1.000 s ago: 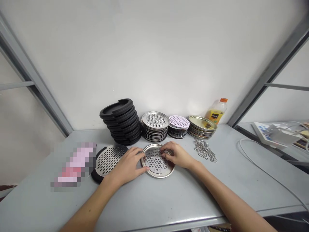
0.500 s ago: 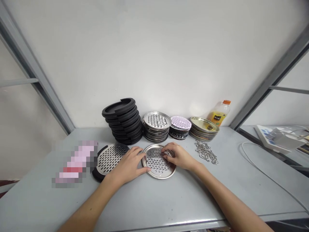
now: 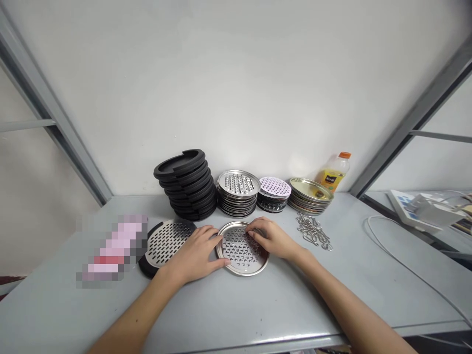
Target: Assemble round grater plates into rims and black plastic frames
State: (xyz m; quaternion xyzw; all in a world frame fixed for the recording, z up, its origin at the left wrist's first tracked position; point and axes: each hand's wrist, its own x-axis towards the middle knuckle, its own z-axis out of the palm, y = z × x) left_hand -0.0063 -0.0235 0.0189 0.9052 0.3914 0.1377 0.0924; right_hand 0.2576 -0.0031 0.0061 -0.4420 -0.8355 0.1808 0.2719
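Observation:
A round metal grater plate (image 3: 243,253) with a raised rim lies flat on the grey table between my hands. My left hand (image 3: 202,252) is spread at its left edge, thumb and fingertips touching the rim. My right hand (image 3: 271,237) has its fingers curled over the plate's upper right, thumb and fingers close together; what they pinch, if anything, is hidden. Left of my left hand, a slotted metal disc (image 3: 164,243) rests in a black round holder (image 3: 147,267), partly covered by that hand.
Along the wall stand stacked black rings (image 3: 190,189), metal grater plates (image 3: 239,186), a stack topped by a pink slotted disc (image 3: 276,188), gold-toned lids (image 3: 309,191) and a yellow bottle (image 3: 333,177). Metal hooks (image 3: 313,231), a cable (image 3: 401,255) and a blurred pink item (image 3: 118,246) also lie there.
My right thumb has drawn closer to its fingers over the plate. My left hand stays at the rim, nearly unmoved. The whole view has shifted slightly.

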